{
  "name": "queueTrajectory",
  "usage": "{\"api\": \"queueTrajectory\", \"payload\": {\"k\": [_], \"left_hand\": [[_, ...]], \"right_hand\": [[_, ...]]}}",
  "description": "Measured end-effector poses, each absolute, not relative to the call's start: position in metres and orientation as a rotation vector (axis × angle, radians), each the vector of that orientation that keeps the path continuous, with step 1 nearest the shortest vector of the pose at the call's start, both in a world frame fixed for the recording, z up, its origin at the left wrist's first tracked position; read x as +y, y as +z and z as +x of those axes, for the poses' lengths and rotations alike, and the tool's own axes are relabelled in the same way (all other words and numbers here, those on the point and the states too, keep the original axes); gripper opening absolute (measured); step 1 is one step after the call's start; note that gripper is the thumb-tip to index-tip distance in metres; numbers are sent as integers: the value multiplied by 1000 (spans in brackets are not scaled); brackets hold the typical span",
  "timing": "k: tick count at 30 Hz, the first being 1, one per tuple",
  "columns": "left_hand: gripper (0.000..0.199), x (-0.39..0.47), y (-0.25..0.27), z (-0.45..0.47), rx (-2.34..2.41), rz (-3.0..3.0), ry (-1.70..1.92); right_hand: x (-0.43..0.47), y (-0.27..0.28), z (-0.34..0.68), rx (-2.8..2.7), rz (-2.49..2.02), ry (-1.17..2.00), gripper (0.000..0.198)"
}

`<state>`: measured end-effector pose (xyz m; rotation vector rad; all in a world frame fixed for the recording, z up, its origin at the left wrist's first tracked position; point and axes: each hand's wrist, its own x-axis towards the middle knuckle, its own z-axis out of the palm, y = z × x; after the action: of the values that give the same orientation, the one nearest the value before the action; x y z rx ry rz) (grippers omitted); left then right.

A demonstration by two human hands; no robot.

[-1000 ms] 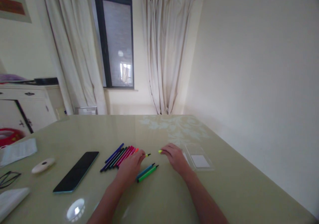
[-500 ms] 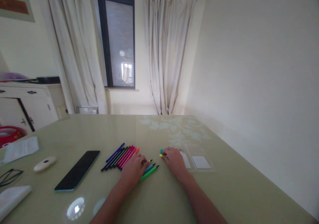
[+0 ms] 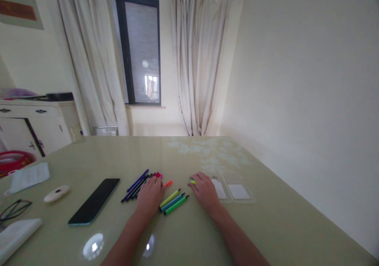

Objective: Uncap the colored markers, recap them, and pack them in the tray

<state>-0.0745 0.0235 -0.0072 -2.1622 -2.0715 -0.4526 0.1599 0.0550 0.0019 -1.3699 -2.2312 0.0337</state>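
Observation:
My left hand lies over the row of capped felt-tip pens, its fingers closed on an orange felt-tip pen whose end pokes out past the fingertips. Dark blue and black pens show left of the hand; pink ends peek out above it. Uncapped yellow, blue and green pens lie side by side between my hands, tips pointing right. My right hand rests on the table with fingers curled around small pen caps; yellow shows most, and the rest are partly hidden.
An open clear plastic case with white inserts lies just right of my right hand. On the left are a phone, a white oval object, glasses, a face mask and a white slab.
My left hand has left the yellow pen beside the blue and green ones and shifted left onto the row. The orange pen's end has moved slightly toward me. My right hand stays nearly still.

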Motion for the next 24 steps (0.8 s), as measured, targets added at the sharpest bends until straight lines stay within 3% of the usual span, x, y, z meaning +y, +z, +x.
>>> {"api": "queueTrajectory", "payload": {"k": [3, 9, 14, 19, 24], "left_hand": [[21, 22, -5, -64, -1982, -2240, -530], [22, 17, -5, -40, -1768, -2454, -750], [28, 10, 11, -46, -1900, -2472, -641], [32, 19, 13, -87, -2114, -2310, -815], [38, 24, -4, -81, -2020, -2431, -874]], "right_hand": [[52, -1, 153, -2269, -1177, 36, 40], [53, -7, 142, -2397, -1057, -68, 15], [60, 2, 164, -2373, -960, -45, 18], [77, 5, 209, -2017, -1207, 28, 26], [75, 1, 199, -2079, -1355, 89, 25]]}}
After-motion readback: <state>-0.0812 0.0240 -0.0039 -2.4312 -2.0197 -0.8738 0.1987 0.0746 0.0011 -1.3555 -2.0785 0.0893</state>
